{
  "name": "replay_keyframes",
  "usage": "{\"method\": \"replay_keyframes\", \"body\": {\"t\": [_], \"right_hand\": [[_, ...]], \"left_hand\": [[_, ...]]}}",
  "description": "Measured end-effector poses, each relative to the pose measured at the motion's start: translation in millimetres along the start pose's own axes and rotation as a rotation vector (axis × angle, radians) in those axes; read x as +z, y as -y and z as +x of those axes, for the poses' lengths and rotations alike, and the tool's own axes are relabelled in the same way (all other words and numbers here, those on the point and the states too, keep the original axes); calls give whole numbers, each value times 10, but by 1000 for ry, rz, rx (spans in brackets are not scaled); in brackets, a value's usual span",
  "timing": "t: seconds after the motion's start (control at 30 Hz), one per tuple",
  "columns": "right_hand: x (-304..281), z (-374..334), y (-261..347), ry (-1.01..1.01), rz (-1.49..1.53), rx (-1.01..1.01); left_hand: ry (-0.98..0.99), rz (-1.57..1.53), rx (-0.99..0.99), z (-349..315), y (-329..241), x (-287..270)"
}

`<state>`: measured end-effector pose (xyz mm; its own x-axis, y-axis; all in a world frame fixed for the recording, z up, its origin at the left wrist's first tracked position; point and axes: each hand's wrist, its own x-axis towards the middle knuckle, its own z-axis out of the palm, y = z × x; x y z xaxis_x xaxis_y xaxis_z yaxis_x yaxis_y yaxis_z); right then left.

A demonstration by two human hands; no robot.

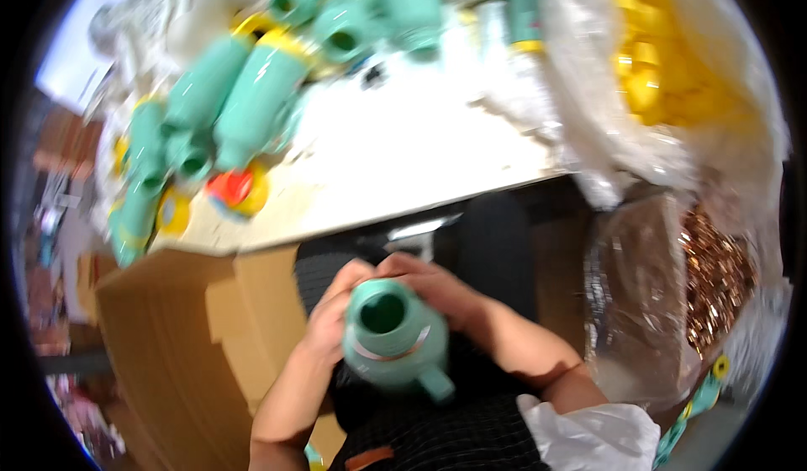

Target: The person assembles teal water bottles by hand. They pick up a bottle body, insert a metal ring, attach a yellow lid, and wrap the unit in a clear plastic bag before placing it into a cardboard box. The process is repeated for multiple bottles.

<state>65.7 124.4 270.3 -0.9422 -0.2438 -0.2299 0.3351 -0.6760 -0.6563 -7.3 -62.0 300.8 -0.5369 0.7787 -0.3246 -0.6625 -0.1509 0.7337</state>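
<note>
A mint-green plastic thermos shell (pixel 402 366) is held over my lap, its dark round mouth facing up toward me and its stubby handle pointing near right. A thin shiny band runs round its neck. My left hand (pixel 329 318) is closed on its left and far side. Around the far right side curls my right hand (pixel 430 284), its fingertips close to the left ones and partly hidden behind the shell. The far end of the shell is out of sight.
Several green shells with yellow rims (pixel 262 92) lie on the white table (pixel 403 143), near a red and yellow roll (pixel 235 189). An open carton (pixel 168 345) stands left. At right are a clear bag of yellow parts (pixel 643 84) and a lined box of copper-coloured pieces (pixel 710 277).
</note>
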Motion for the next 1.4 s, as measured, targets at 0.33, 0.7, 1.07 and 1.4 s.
{"method": "replay_keyframes", "body": {"t": [0.33,0.7,1.07,1.4], "right_hand": [[217,-732,980,-365,-909,-923],[-692,-802,2252,-892,-854,-1092],[-3155,-1031,3637,-2167,-1147,-264],[-3070,-1072,3712,-1980,-1396,-372]], "left_hand": [[-884,636,500,40,662,-34],[-475,-85,-96,146,636,-18],[-356,192,-195,115,976,305],[-389,-49,-8,-13,999,217]]}}
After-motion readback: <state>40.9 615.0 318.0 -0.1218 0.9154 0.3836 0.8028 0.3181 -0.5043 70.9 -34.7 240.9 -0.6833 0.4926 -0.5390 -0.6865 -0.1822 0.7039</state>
